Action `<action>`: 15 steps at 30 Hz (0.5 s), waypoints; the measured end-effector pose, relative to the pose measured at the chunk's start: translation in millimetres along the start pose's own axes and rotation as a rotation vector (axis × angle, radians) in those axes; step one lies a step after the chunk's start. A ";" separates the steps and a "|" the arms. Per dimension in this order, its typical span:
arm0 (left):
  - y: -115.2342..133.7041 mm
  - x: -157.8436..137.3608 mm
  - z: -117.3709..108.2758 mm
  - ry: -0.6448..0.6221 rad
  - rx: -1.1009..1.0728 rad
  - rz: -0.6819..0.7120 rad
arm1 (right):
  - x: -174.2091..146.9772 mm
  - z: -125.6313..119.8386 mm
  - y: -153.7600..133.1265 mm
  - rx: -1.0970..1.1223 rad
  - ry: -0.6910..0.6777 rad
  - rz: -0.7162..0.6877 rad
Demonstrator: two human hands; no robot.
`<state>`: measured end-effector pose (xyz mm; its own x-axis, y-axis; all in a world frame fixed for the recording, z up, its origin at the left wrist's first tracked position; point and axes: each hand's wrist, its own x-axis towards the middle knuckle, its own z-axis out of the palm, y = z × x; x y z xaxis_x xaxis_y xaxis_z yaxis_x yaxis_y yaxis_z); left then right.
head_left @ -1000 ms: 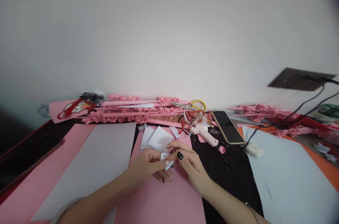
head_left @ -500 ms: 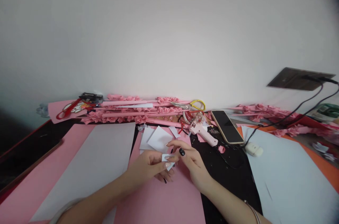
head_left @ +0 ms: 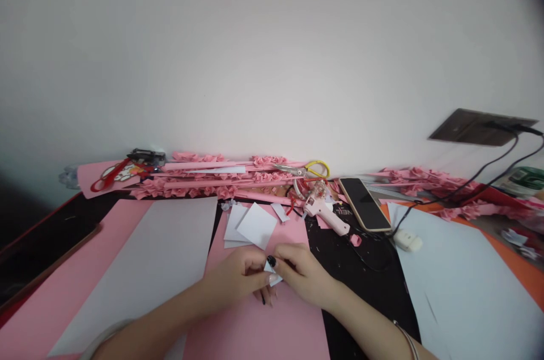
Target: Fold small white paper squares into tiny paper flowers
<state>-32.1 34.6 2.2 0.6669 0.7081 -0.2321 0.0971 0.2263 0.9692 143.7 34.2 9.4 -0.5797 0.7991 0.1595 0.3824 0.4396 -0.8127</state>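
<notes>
A small piece of folded white paper [head_left: 275, 279] is pinched between both hands above the pink sheet [head_left: 255, 329]. My left hand [head_left: 238, 274] grips its left side with the thumb on top; the other fingers curl beneath. From the right, my right hand [head_left: 304, 276] closes on the same paper, thumb pressed on its upper part. Fingers cover much of the paper, so its exact folds are hidden. Just beyond the hands lie several loose white paper squares [head_left: 257, 225], overlapping on the pink sheet.
Behind the squares are a pink glue gun [head_left: 327, 215], a phone [head_left: 364, 204] and yellow-handled scissors [head_left: 312, 169]. Pink paper flower stems [head_left: 204, 183] line the wall. Large white sheets [head_left: 463, 269] lie at both sides. Black cables [head_left: 484, 164] run from the wall socket [head_left: 471, 126].
My right hand has moved down and left onto the paper, its thumb now pressing on it. The loose squares are now less covered by my fingers.
</notes>
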 end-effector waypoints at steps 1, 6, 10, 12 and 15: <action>-0.2 0.0 0.1 -0.001 0.009 -0.006 | 0.3 -0.8 -0.9 -0.007 -0.018 -0.008; -1.9 0.2 0.0 0.000 0.014 -0.029 | 1.2 -2.4 -4.3 -0.079 -0.023 -0.040; -3.3 1.0 0.2 0.018 0.005 -0.057 | 0.4 -0.5 -4.5 -0.136 -0.007 -0.042; -3.6 1.4 0.2 0.017 0.004 -0.059 | -0.1 0.0 -5.0 -0.168 -0.010 -0.051; -3.2 1.2 -0.1 0.012 0.012 -0.057 | -0.7 0.1 -7.1 -0.210 -0.009 -0.079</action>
<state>-31.7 34.8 -1.2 0.6510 0.7023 -0.2882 0.1434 0.2590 0.9552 141.4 30.5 15.1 -0.6198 0.7554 0.2126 0.4766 0.5776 -0.6628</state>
